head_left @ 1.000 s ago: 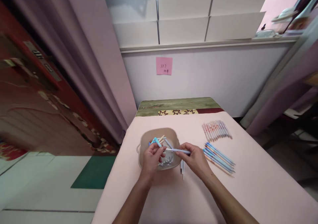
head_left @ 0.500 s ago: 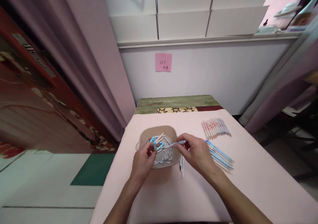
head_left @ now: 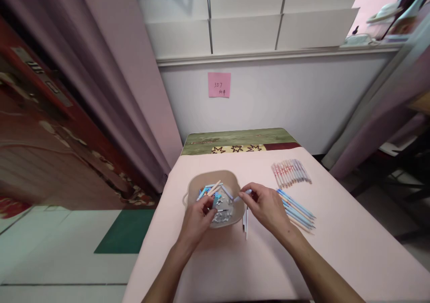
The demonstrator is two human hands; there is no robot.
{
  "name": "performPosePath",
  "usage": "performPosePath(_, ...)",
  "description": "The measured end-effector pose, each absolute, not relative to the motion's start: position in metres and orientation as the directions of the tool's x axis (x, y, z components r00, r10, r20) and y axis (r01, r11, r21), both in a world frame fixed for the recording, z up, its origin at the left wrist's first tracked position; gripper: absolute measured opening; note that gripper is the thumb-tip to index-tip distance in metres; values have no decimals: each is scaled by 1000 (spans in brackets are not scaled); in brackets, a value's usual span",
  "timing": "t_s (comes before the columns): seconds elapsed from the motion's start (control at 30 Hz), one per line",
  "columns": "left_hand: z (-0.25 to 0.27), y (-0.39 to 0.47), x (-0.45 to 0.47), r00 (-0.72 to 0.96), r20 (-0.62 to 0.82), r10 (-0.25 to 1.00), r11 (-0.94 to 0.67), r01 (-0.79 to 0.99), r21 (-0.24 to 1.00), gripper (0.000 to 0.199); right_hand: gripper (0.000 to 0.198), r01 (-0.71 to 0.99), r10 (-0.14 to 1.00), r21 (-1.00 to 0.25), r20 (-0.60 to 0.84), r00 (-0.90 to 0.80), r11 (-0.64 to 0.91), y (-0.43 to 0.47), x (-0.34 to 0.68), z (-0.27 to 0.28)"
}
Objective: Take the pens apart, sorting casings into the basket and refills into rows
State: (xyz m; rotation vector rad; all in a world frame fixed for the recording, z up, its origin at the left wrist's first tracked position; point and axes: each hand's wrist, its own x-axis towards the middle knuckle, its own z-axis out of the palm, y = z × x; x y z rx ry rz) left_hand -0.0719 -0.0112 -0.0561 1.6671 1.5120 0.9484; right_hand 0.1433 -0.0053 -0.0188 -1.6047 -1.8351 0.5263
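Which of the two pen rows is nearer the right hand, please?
The blue and peach row beside the right hand; the paler row lies farther away.

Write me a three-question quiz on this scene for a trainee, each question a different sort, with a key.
1. True or false: the left hand holds a teal piece at the beige bin.
2. Where is the pink note? A: on the door; B: on the wall; C: on the curtain.
3. Fill in: the red-and-grey pens lie ___ the person than the blue-and-tan pens.

Key: 1 true; 2 B; 3 farther from.
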Motion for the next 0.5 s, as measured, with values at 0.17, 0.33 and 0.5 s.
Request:
performPosePath(0.17,-61,-13,-87,-75,56,996,-16,459,889,22,20,728,984,-665,157,-80,166,-3,144,-25)
performPosePath(0.33,-60,-12,-87,-62,46,997,-10,489,872,21,16,716,982,-675,163,-92,179,-1,137,-30)
performPosePath(0.5,-60,-10,-84,-33,-97,995,102,371,923,17,14,716,983,-673,135,-128,186,1,135,-37)
